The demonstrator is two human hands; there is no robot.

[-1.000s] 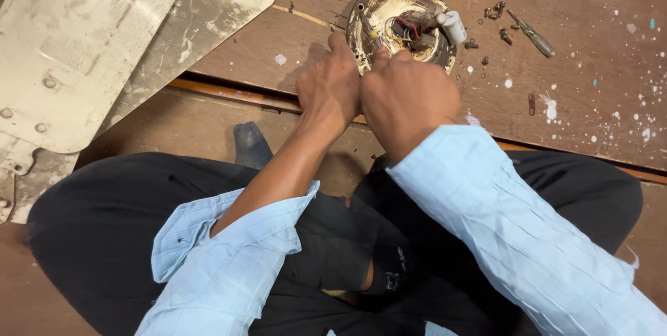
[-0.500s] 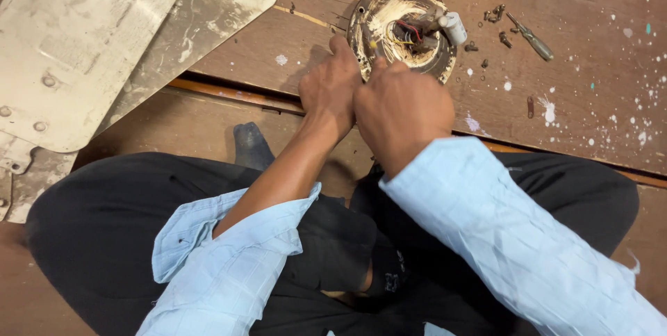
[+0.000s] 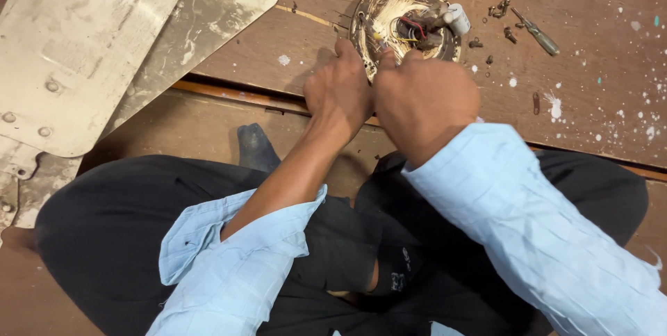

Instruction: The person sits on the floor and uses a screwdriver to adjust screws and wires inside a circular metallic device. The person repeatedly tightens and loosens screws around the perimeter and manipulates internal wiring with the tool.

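Observation:
A round, worn, gold-coloured fan motor housing (image 3: 389, 9) lies on a paint-spattered wooden board, with red wires and a white capacitor (image 3: 457, 18) at its centre. My left hand (image 3: 339, 93) grips the housing's near left rim. My right hand (image 3: 424, 100) is closed in a fist at the near rim beside it; what it holds is hidden behind the knuckles. Both arms wear light blue sleeves.
Two dirty metal fan blades (image 3: 76, 51) lie at the left. A small green-handled screwdriver (image 3: 538, 34) and several loose screws (image 3: 497, 11) lie right of the housing. I sit cross-legged in black trousers (image 3: 111, 239) on the wooden floor (image 3: 590, 93).
Both hands have shifted slightly along the housing's near rim and the view has drifted a little; the grip looks the same.

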